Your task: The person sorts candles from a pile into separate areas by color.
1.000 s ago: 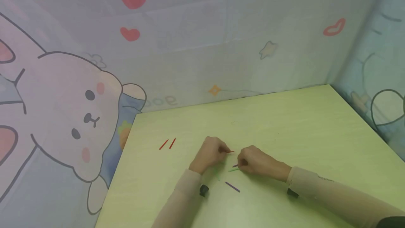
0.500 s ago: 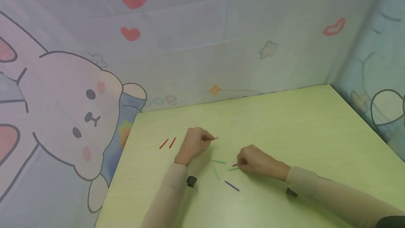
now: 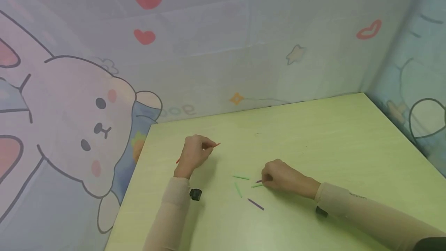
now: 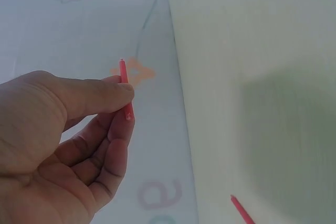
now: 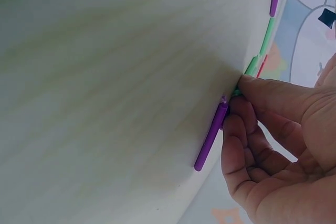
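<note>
My left hand point(image 3: 195, 152), raised over the table's left part, pinches a thin red stick point(image 4: 124, 71) between thumb and forefinger. Another red stick point(image 4: 242, 209) lies on the table below it; in the head view one red stick end point(image 3: 178, 161) shows beside the left wrist. Near the table's middle, my right hand point(image 3: 287, 177) is low on the surface, thumb and forefinger pinching a green stick point(image 5: 252, 65). A purple stick point(image 5: 211, 136) lies right by its fingertips. The pinched end of the green stick is hidden by the thumb.
Two more green sticks point(image 3: 241, 177) and a purple stick point(image 3: 256, 204) lie on the pale yellow-green table point(image 3: 331, 135) between the hands. A printed curtain point(image 3: 209, 50) stands along the back edge, with more at the left and right sides.
My left hand has moved left and away from the middle with the red stick, now covering most of the two red sticks lying there. The right hand has stayed in place.
</note>
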A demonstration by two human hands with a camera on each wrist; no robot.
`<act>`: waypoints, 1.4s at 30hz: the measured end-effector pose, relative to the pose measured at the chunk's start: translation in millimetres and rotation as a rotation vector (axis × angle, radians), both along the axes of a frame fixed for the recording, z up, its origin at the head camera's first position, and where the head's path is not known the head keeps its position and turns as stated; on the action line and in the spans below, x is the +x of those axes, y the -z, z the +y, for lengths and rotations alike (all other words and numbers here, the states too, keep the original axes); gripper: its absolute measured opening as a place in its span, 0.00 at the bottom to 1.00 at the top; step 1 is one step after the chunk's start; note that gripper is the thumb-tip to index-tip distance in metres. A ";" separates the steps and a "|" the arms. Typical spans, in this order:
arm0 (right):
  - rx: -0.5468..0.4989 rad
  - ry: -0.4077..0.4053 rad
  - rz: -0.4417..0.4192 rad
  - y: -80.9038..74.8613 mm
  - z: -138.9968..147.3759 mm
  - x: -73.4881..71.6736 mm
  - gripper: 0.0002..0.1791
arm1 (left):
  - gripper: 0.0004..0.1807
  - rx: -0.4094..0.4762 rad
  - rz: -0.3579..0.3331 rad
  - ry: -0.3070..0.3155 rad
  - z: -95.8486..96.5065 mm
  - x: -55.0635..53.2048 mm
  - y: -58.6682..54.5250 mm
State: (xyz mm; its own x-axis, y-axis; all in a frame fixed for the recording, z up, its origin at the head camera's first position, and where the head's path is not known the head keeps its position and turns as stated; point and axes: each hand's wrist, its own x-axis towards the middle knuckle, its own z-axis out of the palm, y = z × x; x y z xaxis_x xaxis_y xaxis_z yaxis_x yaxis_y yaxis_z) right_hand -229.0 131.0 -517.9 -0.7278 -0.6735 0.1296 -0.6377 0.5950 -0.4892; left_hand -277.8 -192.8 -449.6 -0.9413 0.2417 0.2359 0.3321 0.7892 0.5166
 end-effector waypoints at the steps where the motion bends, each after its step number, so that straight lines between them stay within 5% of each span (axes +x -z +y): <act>1: -0.001 0.000 -0.002 0.1 0.1 0.1 0.11 | 0.09 -0.003 0.005 -0.006 -2.9 -0.8 0.0; 20: -0.011 0.005 0.002 0.3 0.0 0.4 0.11 | 0.08 0.014 -0.009 -0.159 -57.5 -8.4 -5.1; 34: 0.003 0.015 -0.011 -0.5 -0.8 0.6 0.11 | 0.08 -0.003 0.036 -0.240 -82.1 -10.4 11.5; 42: -0.002 0.002 -0.003 0.3 -1.2 0.9 0.11 | 0.08 0.007 -0.023 -0.316 -85.7 -8.9 21.2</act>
